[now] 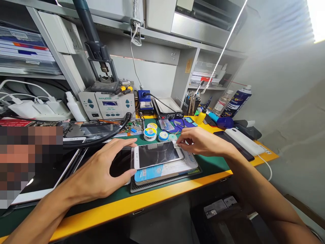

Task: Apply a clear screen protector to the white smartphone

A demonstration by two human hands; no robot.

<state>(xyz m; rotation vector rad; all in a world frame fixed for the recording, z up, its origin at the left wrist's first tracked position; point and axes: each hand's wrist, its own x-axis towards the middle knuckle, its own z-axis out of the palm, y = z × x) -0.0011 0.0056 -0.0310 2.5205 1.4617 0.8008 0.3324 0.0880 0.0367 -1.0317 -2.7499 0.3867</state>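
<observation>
A white smartphone (157, 155) lies face up with a dark, glossy screen, resting on a blue and white flat package (162, 174) on a black ribbed mat (165, 183). My left hand (99, 167) curves around the phone's left side, with the fingertips at its lower edge and the thumb near its top edge. My right hand (200, 140) pinches a small white strip (175, 144) at the phone's upper right corner. The fingers hide most of the strip, and what it is attached to cannot be told.
Behind the hands stand a hot-air rework station (108, 105), a blue soldering station (145, 101) and several tape and solder spools (150, 133). A black hose (101, 137) crosses the green bench mat (213, 166). A pixelated patch (27, 166) covers the left, and a spray can (236, 101) stands at the right.
</observation>
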